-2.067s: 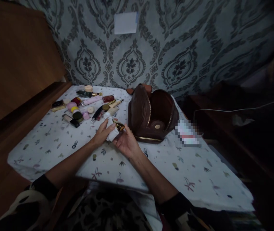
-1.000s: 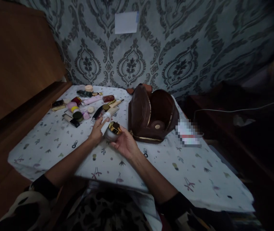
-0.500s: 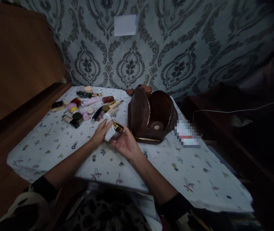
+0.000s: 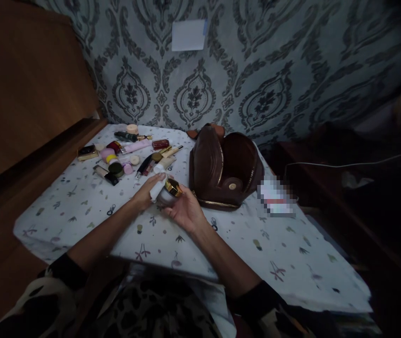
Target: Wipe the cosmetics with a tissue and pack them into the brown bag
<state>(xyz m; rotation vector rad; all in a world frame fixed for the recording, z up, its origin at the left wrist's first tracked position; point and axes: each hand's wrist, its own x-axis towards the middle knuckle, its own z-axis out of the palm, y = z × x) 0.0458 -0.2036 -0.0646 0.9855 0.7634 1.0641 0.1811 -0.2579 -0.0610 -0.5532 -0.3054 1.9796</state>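
Observation:
A small jar with a shiny gold lid (image 4: 173, 187) and a pale, translucent body is gripped by my right hand (image 4: 188, 211), thumb at the lid's right side. My left hand (image 4: 147, 193) pinches a crumpled white wipe (image 4: 157, 188) against the jar's left side. Both hands hover over the near middle of the table. Just right of them stands a brown leather bag (image 4: 205, 162), unzipped and gaping. Behind my left hand lie a cream tube (image 4: 164, 164) and a black pen-like item (image 4: 145, 165).
More cosmetics lie at the table's back left, among them a red case (image 4: 160, 144), a pink tube (image 4: 137, 146) and a dark round pot (image 4: 116, 169). A blurred-out packet (image 4: 276, 197) is right of the bag. Wooden furniture (image 4: 31, 84) borders the left; patterned wallpaper rises behind.
The white wipe has shifted left and down along the jar, so more of the jar's body shows. My right hand still holds the jar. The view has shifted slightly.

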